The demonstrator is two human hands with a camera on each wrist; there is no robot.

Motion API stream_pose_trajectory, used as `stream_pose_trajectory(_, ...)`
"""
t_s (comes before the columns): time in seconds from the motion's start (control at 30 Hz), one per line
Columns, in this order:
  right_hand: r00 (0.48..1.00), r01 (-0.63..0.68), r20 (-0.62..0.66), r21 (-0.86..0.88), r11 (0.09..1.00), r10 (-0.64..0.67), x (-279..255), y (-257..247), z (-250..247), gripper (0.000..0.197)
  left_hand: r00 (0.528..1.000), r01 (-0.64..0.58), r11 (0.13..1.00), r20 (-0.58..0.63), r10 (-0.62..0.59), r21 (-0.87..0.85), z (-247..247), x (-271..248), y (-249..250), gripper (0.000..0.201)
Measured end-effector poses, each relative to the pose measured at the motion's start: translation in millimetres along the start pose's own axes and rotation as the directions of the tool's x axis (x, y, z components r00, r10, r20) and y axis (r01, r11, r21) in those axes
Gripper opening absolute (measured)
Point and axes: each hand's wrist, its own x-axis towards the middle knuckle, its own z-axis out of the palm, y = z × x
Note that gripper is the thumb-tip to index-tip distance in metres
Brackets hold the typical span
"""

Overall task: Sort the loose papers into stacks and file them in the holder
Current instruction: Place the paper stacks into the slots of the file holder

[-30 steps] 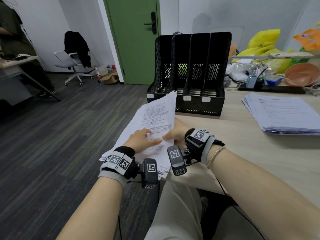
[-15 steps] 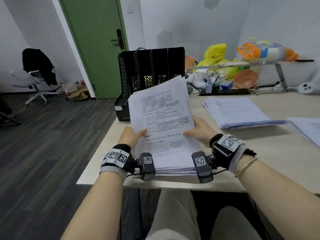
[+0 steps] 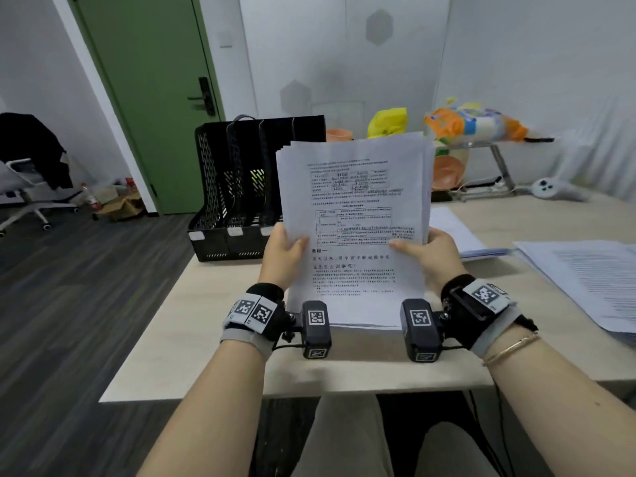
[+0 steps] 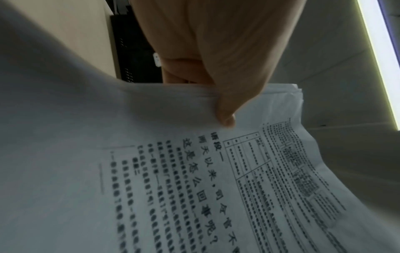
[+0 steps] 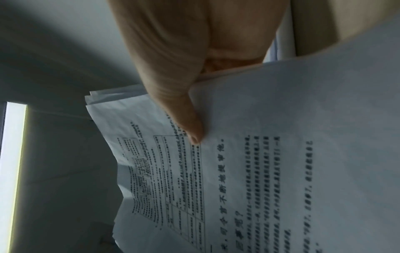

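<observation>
A thick stack of printed papers (image 3: 354, 208) stands upright on its bottom edge on the wooden desk (image 3: 192, 339). My left hand (image 3: 285, 251) grips the stack's left edge, thumb on the front sheet. My right hand (image 3: 425, 251) grips the right edge the same way. In the left wrist view my left hand (image 4: 225, 109) has its thumb pressed on the papers (image 4: 194, 188); in the right wrist view my right hand (image 5: 190, 123) pinches the papers (image 5: 281, 154). The black file holder (image 3: 237, 187) with several slots stands behind the stack, to its left.
Two more paper piles lie on the desk at the right: a nearer pile (image 3: 592, 280) and a farther pile (image 3: 451, 232). Bags and bowls (image 3: 471, 125) crowd the back. A green door (image 3: 148, 98) and an office chair (image 3: 27, 173) are at the left.
Both hands have lifted the stack from lying flat over the desk's corner and stood it upright on the desk. My view has swung right, towards the desk.
</observation>
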Motion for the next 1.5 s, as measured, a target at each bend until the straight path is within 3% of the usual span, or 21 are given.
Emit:
stream_pose_trajectory(0.13,0.997,0.078,0.0,0.024,0.997,-0.078,-3,-11,-6,0.024,0.997,-0.069,0.992,0.011,0.07,-0.11,10,-3,15,0.021)
stream_pose_trajectory(0.23,0.982,0.179,-0.053,-0.075,0.981,-0.183,-2,-12,-6,0.009,0.992,-0.106,0.974,0.049,0.118,-0.199,20,-5,25,0.029)
stream_pose_trajectory(0.3,0.974,0.208,-0.067,-0.113,0.972,-0.217,-1,-11,-4,0.009,0.987,-0.149,0.975,0.041,0.157,-0.165,26,-1,30,0.028)
stream_pose_trajectory(0.5,0.987,0.157,-0.011,-0.08,0.984,-0.158,2,-15,-3,0.017,0.987,-0.159,0.987,-0.007,0.159,0.006,31,8,20,0.023)
stream_pose_trajectory(0.63,0.958,0.283,-0.022,-0.109,0.953,-0.286,6,-29,5,0.004,0.975,-0.219,0.973,-0.045,0.216,-0.077,37,8,34,0.02)
stream_pose_trajectory(0.77,0.942,0.322,-0.08,-0.056,0.945,-0.326,10,-35,6,0.006,0.953,-0.302,0.928,-0.046,0.299,-0.217,36,11,43,0.022)
stream_pose_trajectory(0.9,0.982,0.187,0.061,-0.12,0.975,-0.181,11,-14,6,0.015,0.984,-0.161,0.977,0.056,0.17,-0.141,43,12,21,0.028)
stream_pose_trajectory(1.0,0.985,0.17,0.067,-0.164,0.972,-0.16,14,-2,3,0.01,0.995,-0.085,0.991,0.049,0.09,-0.103,45,13,5,0.033)
stream_pose_trajectory(1.1,0.979,0.202,0.027,-0.121,0.972,-0.2,15,-9,3,0.015,0.992,-0.123,0.985,0.005,0.124,-0.122,42,14,13,0.02)
stream_pose_trajectory(1.23,0.971,0.238,0.001,-0.067,0.969,-0.238,18,-21,5,0.005,0.972,-0.234,0.955,-0.083,0.222,-0.185,34,20,39,0.017)
stream_pose_trajectory(1.37,0.977,0.214,0.028,-0.1,0.972,-0.212,23,-17,4,0.016,0.982,-0.177,0.975,-0.09,0.166,-0.133,35,24,30,0.013)
stream_pose_trajectory(1.5,0.967,0.256,0.013,-0.104,0.961,-0.256,24,-14,6,0.009,0.979,-0.168,0.979,-0.132,0.153,-0.115,37,20,23,0.011)
